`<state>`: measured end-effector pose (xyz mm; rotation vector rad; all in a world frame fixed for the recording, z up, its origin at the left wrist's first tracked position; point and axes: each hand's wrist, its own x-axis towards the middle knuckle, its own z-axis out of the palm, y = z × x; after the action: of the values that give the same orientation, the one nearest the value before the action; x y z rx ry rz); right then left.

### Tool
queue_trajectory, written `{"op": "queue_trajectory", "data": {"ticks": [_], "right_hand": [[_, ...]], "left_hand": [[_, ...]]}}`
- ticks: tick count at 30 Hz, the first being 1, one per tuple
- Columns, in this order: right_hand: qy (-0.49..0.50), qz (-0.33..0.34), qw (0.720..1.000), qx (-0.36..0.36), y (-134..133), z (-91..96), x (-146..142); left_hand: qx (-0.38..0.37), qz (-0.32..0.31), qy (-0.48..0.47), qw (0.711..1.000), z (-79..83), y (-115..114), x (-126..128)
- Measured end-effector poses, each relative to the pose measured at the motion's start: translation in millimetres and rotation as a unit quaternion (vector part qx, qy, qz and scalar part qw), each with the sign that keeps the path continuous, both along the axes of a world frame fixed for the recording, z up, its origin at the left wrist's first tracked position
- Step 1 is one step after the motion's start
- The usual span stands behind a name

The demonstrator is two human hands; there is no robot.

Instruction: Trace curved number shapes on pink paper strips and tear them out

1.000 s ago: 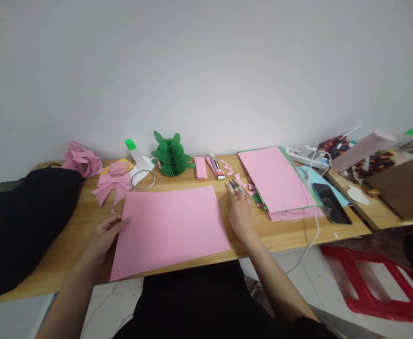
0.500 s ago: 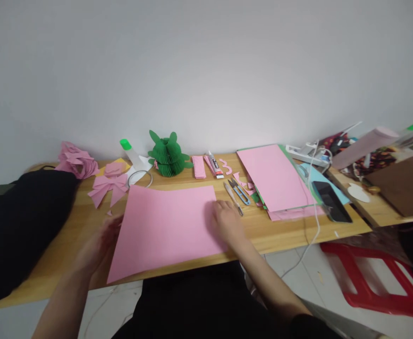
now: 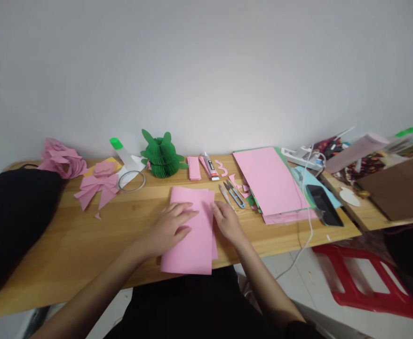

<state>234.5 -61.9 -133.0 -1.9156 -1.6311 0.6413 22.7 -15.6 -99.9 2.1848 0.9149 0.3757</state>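
A pink paper sheet (image 3: 194, 245), folded in half, lies on the wooden table (image 3: 86, 240) in front of me. My left hand (image 3: 169, 226) rests flat on top of it with fingers stretched out. My right hand (image 3: 226, 221) touches the folded sheet's right edge, fingers partly curled, holding nothing that I can see. Small scissors (image 3: 234, 194) and a thin tool lie just beyond my right hand.
A stack of pink and green sheets (image 3: 270, 181) lies to the right, with a phone (image 3: 324, 212) and white cable beside it. A green paper ornament (image 3: 161, 155), glue tube (image 3: 209, 165), tape ring (image 3: 131, 181), pink bow (image 3: 95, 188) and black bag (image 3: 12, 212) stand along the back and left.
The pink sheet was flat and wide; it is now folded in half from left to right. My left hand moved from the sheet's left edge onto its top. My right hand came back from the scissors.
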Motion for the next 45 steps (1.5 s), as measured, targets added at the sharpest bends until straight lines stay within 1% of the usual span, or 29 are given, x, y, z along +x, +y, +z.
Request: {"op": "queue_trajectory", "data": {"ticks": [1, 3, 4, 5, 6, 8, 9, 11, 13, 16, 18, 20, 21, 22, 23, 24, 25, 27, 28, 30, 31, 32, 33, 35, 38, 40, 42, 45], "right_hand": [[0.013, -0.005, 1.000, 0.008, 0, -2.8, 0], [0.037, -0.016, 0.999, 0.025, 0, -8.3, -3], [0.048, -0.021, 0.998, 0.033, 0, -10.7, -5], [0.058, -0.026, 0.997, 0.040, 0, -12.8, -7], [0.068, -0.032, 0.996, 0.046, 0, -14.6, -8], [0.087, -0.041, 0.994, 0.055, 0, -17.4, -9], [0.096, -0.046, 0.993, 0.058, 0, -18.5, -8], [0.115, -0.052, 0.990, 0.063, 1, -20.4, -6], [0.134, -0.053, 0.987, 0.067, 1, -22.0, -4], [0.163, -0.040, 0.983, 0.076, 2, -23.0, 1], [0.187, -0.046, 0.977, 0.091, 6, -20.5, 5], [0.249, -0.101, 0.957, 0.110, 15, -11.3, 11], [0.266, -0.115, 0.950, 0.114, 22, -3.0, 13], [0.277, -0.117, 0.946, 0.116, 30, 8.0, 14], [0.296, -0.100, 0.944, 0.108, 38, 21.7, 14], [0.321, -0.067, 0.940, 0.098, 46, 37.5, 13], [0.344, -0.022, 0.933, 0.105, 54, 54.9, 9], [0.382, 0.059, 0.911, 0.143, 67, 91.0, -2], [0.396, 0.070, 0.900, 0.168, 71, 107.9, -8], [0.419, 0.068, 0.880, 0.214, 77, 136.0, -22], [0.427, 0.057, 0.871, 0.235, 78, 146.1, -28], [0.431, 0.030, 0.866, 0.251, 79, 153.4, -33], [0.429, 0.005, 0.863, 0.267, 80, 158.0, -37], [0.423, -0.032, 0.859, 0.286, 79, 160.4, -41], [0.424, -0.044, 0.861, 0.278, 76, 155.1, -40], [0.424, -0.048, 0.866, 0.261, 73, 151.1, -39], [0.426, -0.047, 0.868, 0.252, 71, 149.1, -39], [0.423, -0.050, 0.866, 0.262, 69, 148.7, -36]], "left_hand": [[-0.003, 0.039, -0.021, 0.999, -3.2, 2, 0], [-0.020, 0.156, -0.061, 0.986, -8.0, 8, -6], [-0.053, 0.216, -0.073, 0.972, -9.5, 12, -11], [-0.098, 0.261, -0.079, 0.957, -10.5, 15, -15], [-0.156, 0.286, -0.083, 0.942, -11.0, 18, -20], [-0.256, 0.286, -0.098, 0.918, -11.5, 21, -25], [-0.294, 0.276, -0.111, 0.908, -11.7, 21, -25], [-0.342, 0.255, -0.139, 0.894, -12.8, 20, -22], [-0.388, 0.247, -0.168, 0.872, -14.5, 18, -16], [-0.422, 0.240, -0.217, 0.847, -14.2, 17, -7], [-0.432, 0.233, -0.254, 0.834, -8.9, 20, -5], [-0.446, 0.220, -0.293, 0.817, 1.8, 28, -6], [-0.447, 0.216, -0.312, 0.810, 9.1, 33, -8], [-0.442, 0.214, -0.326, 0.807, 17.5, 39, -11], [-0.425, 0.220, -0.337, 0.811, 26.7, 46, -13], [-0.399, 0.232, -0.343, 0.818, 36.6, 53, -16], [-0.368, 0.248, -0.345, 0.827, 46.8, 59, -18], [-0.287, 0.287, -0.346, 0.846, 67.1, 68, -19], [-0.241, 0.309, -0.344, 0.853, 76.9, 70, -19], [-0.148, 0.348, -0.336, 0.863, 94.5, 69, -16], [-0.116, 0.362, -0.328, 0.865, 101.9, 66, -14], [-0.091, 0.366, -0.328, 0.866, 107.8, 63, -12], [-0.080, 0.362, -0.330, 0.868, 112.2, 60, -12], [-0.084, 0.339, -0.345, 0.871, 115.8, 57, -13], [-0.105, 0.309, -0.362, 0.874, 111.6, 62, -23], [-0.101, 0.313, -0.344, 0.879, 107.3, 68, -29], [-0.085, 0.335, -0.314, 0.884, 105.0, 70, -34], [-0.064, 0.351, -0.288, 0.889, 103.8, 71, -36]]}}
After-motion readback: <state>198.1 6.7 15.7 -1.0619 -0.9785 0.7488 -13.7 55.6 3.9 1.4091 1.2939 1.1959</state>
